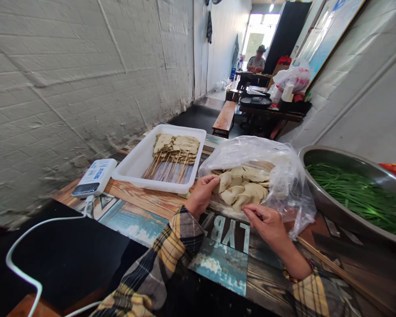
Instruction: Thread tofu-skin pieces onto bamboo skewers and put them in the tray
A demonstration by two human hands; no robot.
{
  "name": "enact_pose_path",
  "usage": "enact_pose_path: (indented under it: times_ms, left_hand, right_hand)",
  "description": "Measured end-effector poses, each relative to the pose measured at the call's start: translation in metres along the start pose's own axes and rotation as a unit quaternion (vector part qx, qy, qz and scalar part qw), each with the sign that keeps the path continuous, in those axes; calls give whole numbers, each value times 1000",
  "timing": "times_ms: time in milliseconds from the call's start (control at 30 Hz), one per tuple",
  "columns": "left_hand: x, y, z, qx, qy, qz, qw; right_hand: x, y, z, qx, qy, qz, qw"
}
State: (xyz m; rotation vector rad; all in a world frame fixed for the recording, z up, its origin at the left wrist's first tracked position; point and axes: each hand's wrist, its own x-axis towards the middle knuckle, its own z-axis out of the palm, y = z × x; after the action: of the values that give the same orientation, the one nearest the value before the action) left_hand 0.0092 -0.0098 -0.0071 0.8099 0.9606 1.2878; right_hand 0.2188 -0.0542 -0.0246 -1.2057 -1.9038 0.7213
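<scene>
Left hand [203,193] and right hand [267,224] pinch beige slices [249,193] by the edges — plastic bag [247,152] gaping toward them, probably for easy reach.

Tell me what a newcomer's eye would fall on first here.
Probably the left hand and right hand near centre, both at the pale flat pieces in the clear plastic bag. Next, the vivid green stalks in the metal basin at the right edge. Then the white tray left of the bag, with similar pieces on thin sticks.
</scene>
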Motion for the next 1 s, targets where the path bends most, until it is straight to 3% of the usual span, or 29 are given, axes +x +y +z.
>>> enact_pose_path:
  times_ms: [133,400,600,833,1000]
  left_hand:
    - [1,-1,-1,47,-8,13,999]
    - [4,-3,-2,183,4,98,978]
    - [3,-1,0,234,8,123,964]
    - [4,-2,0,317,28,192,929]
    - [5,-3,-1,330,21,200,922]
  right_hand:
    - [0,-2,0,-7,0,3,1000]
    - [1,-5,-1,-18,10,7,1000]
    - [1,-7,-2,-18,6,6,1000]
    - [1,-10,-1,-23,13,8,1000]
    - [1,-13,1,-19,11,16,1000]
